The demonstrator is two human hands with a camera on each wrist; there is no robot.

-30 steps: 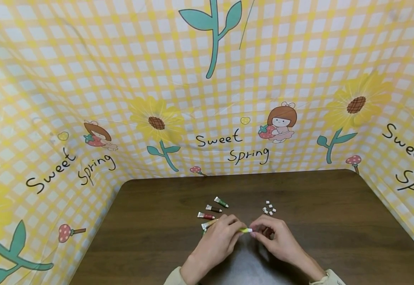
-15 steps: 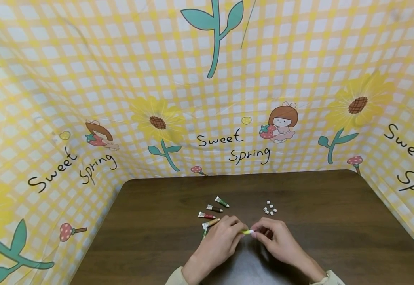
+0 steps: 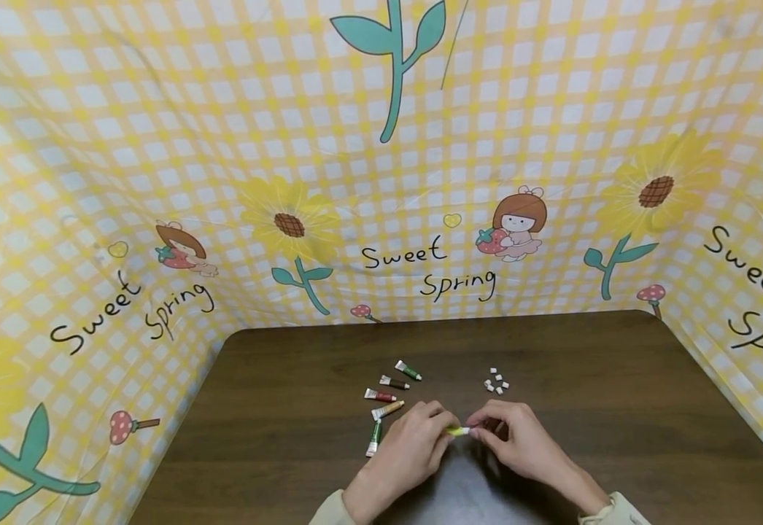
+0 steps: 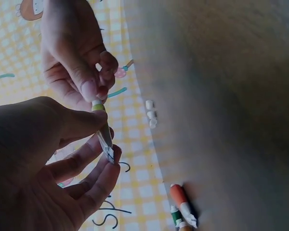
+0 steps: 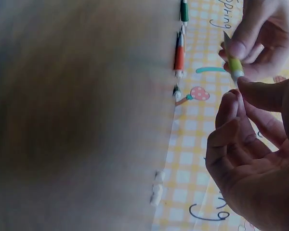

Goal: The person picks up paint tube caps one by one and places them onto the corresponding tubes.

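Observation:
My left hand pinches a small yellow paint tube between thumb and fingers, just above the table. Thumb and fingertips of my right hand pinch the white cap end of that tube. From the left wrist view, the tube's flat crimped end points back toward my left fingers. In the right wrist view the yellow band shows between both hands, and the cap is partly hidden by my right thumb. Whether the cap is loose from the neck, I cannot tell.
Left of my hands lie a green tube, a dark brown tube, a red tube, an ochre tube and another green tube. Several white caps lie beyond my right hand. A checked cloth encloses the wooden table.
Both hands have drifted slightly nearer and to the right with the yellow tube between them. The near green tube, mostly hidden behind the left hand before, now shows fully.

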